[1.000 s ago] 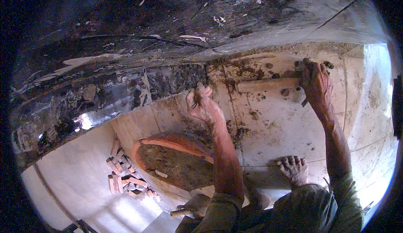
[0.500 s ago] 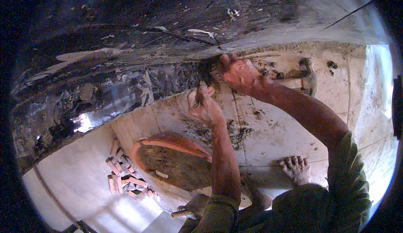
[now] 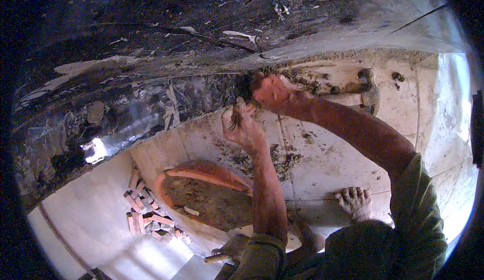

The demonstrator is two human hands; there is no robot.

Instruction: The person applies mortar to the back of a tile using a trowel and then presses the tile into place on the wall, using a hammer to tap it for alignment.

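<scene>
My left hand [image 3: 244, 126] is raised beside the dark corner where the blackened wall [image 3: 206, 96] meets the pale ledge [image 3: 322, 164]. Its fingers are curled around a small dark clump, perhaps mud, that I cannot make out well. Just right of it, my right hand [image 3: 276, 93] is closed and pressed into the corner, with dark dirt at its fingertips; whatever it grips is hidden. A hammer [image 3: 372, 94] lies on the ledge beyond my right forearm. Dark crumbs and smears of mud [image 3: 287, 161] are spread below the hands.
An orange basin [image 3: 162, 187] of brown mud, with a pale stick-like piece [image 3: 191, 211] in it, sits left of my left forearm. Several bricks [image 3: 148, 209] are piled on the floor further left. A bare foot [image 3: 354, 203] rests on the ledge. A tool handle [image 3: 218, 258] shows low down.
My right hand has moved slightly left and down, out of the upper corner and closer to my left hand. The left hand stays almost in place, and the view has shifted a little.
</scene>
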